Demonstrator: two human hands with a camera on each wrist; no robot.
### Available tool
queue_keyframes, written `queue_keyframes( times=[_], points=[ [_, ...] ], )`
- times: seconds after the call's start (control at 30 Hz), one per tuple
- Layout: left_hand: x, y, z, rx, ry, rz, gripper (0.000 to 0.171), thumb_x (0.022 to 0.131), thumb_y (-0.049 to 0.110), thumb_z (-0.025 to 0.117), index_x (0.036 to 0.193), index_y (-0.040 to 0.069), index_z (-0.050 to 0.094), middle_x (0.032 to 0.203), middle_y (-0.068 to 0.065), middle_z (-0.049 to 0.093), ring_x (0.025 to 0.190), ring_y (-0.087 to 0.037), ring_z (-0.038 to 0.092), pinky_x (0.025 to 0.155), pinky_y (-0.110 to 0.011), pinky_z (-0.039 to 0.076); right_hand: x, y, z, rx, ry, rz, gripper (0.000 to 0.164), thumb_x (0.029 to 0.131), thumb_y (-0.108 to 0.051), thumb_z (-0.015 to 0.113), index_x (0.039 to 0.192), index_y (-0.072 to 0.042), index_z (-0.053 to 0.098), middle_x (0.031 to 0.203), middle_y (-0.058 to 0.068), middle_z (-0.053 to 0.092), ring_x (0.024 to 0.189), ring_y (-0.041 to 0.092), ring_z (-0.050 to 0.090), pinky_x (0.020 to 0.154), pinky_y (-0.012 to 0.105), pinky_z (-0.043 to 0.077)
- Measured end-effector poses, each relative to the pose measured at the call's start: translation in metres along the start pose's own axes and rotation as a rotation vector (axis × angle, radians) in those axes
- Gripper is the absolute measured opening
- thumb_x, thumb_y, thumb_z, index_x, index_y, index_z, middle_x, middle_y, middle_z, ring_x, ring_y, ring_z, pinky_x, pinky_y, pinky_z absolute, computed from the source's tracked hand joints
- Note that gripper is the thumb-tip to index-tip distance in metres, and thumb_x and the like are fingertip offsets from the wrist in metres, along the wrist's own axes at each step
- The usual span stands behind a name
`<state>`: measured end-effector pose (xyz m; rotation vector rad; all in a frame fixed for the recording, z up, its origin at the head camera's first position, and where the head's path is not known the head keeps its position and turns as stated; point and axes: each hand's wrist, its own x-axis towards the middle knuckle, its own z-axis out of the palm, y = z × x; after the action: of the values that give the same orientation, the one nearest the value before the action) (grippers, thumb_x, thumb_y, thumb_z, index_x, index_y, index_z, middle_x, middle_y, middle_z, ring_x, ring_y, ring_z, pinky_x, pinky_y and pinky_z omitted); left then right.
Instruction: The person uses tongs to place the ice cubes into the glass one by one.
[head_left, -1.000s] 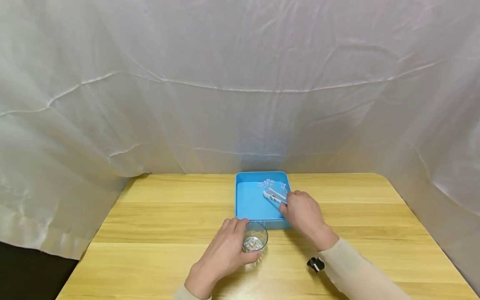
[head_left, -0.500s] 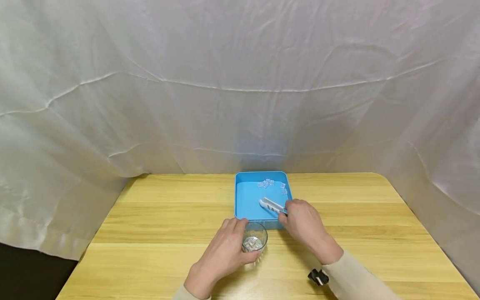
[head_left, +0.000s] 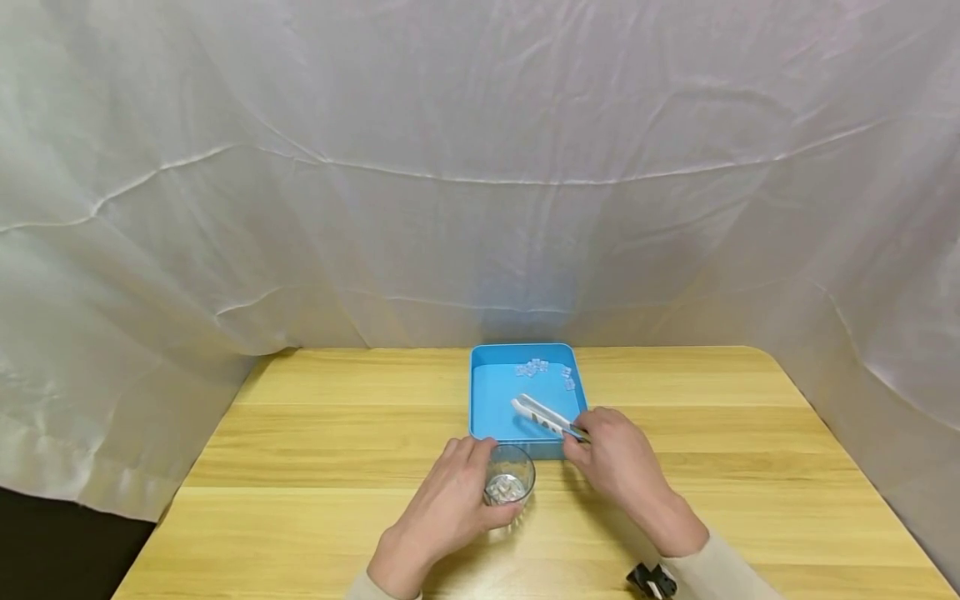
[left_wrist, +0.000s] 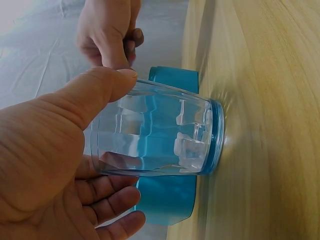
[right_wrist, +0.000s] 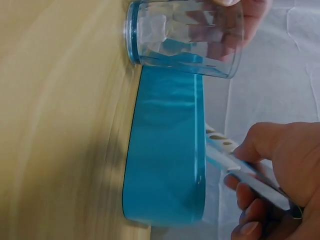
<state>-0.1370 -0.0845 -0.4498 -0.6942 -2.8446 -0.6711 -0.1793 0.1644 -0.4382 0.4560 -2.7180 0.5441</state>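
Observation:
My left hand (head_left: 442, 504) holds a clear drinking glass (head_left: 513, 463) upright, thumb and fingers on opposite sides near its rim. Several small clear pieces (left_wrist: 190, 147) lie at the bottom of the glass. In my right hand (head_left: 618, 458) is a pair of tongs (head_left: 542, 415), metal along the handle with white, dark-marked tips. The tongs slant over the near half of a blue tray (head_left: 489, 400), tips pointing left. I cannot tell whether a piece is between the tips. More clear pieces (head_left: 531, 367) lie in the tray along its back and right side.
The tray stands just beyond the glass on a wooden table (head_left: 337, 467). Behind the table's far edge hangs a pale curtain (head_left: 420, 242), which also closes in both sides. A small black item (head_left: 651, 581) sits at the right cuff.
My right hand has drawn back toward me with the tongs, whose tips moved nearer and leftward, away from the pieces at the tray's right side. The left hand and glass have stayed put.

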Motion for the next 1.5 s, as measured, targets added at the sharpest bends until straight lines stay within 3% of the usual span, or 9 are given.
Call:
queue_keyframes(
  times=[0.27, 0.47, 0.7, 0.97, 1.3, 1.5],
  points=[
    [0.000, 0.000, 0.000, -0.011, -0.030, -0.026, 0.079, 0.085, 0.052, 0.085, 0.140, 0.002, 0.058, 0.125, -0.007, 0.066, 0.110, -0.019, 0.055, 0.096, -0.035, 0.054, -0.011, -0.005, -0.015, 0.045, 0.083, -0.086, 0.005, 0.086, -0.012, 0.079, 0.086, -0.011, 0.074, 0.076, -0.005, 0.060, 0.070, 0.007, 0.047, 0.059, 0.025, 0.048],
    [0.001, 0.000, -0.001, -0.021, -0.030, -0.025, 0.079, 0.084, 0.050, 0.086, 0.140, 0.002, 0.058, 0.125, -0.007, 0.066, 0.110, -0.020, 0.055, 0.097, -0.036, 0.054, -0.016, -0.006, -0.034, 0.103, 0.032, -0.152, 0.007, 0.088, -0.013, 0.080, 0.087, -0.015, 0.073, 0.079, -0.011, 0.060, 0.071, 0.003, 0.046, 0.061, 0.022, 0.045],
    [0.001, 0.001, -0.001, -0.018, -0.017, -0.006, 0.078, 0.084, 0.049, 0.086, 0.139, 0.001, 0.059, 0.122, -0.007, 0.066, 0.107, -0.019, 0.055, 0.094, -0.036, 0.054, -0.019, 0.001, -0.054, 0.108, 0.013, -0.275, 0.012, 0.085, -0.013, 0.082, 0.090, -0.020, 0.073, 0.085, -0.017, 0.062, 0.077, -0.002, 0.051, 0.065, 0.023, 0.051],
    [0.001, 0.000, -0.001, -0.011, -0.010, -0.007, 0.078, 0.085, 0.051, 0.086, 0.138, 0.001, 0.059, 0.120, -0.006, 0.066, 0.105, -0.018, 0.054, 0.089, -0.033, 0.052, -0.018, 0.003, -0.057, 0.145, -0.014, -0.380, 0.018, 0.083, -0.011, 0.081, 0.088, -0.024, 0.071, 0.083, -0.019, 0.058, 0.076, -0.002, 0.046, 0.063, 0.019, 0.046],
    [0.002, 0.001, -0.002, -0.002, -0.002, -0.002, 0.076, 0.084, 0.049, 0.087, 0.137, 0.001, 0.060, 0.118, -0.006, 0.066, 0.104, -0.018, 0.054, 0.088, -0.032, 0.052, -0.019, 0.003, -0.057, 0.153, -0.067, -0.381, 0.019, 0.082, -0.012, 0.080, 0.089, -0.026, 0.070, 0.083, -0.020, 0.057, 0.074, -0.002, 0.048, 0.063, 0.020, 0.046],
    [0.001, 0.001, -0.002, -0.001, -0.003, -0.006, 0.075, 0.084, 0.049, 0.086, 0.137, 0.001, 0.061, 0.121, -0.007, 0.066, 0.107, -0.020, 0.056, 0.093, -0.036, 0.053, -0.019, 0.005, -0.058, 0.132, -0.121, -0.373, 0.009, 0.087, -0.016, 0.076, 0.092, -0.023, 0.072, 0.087, -0.017, 0.061, 0.077, -0.001, 0.051, 0.066, 0.023, 0.050]
  ],
)
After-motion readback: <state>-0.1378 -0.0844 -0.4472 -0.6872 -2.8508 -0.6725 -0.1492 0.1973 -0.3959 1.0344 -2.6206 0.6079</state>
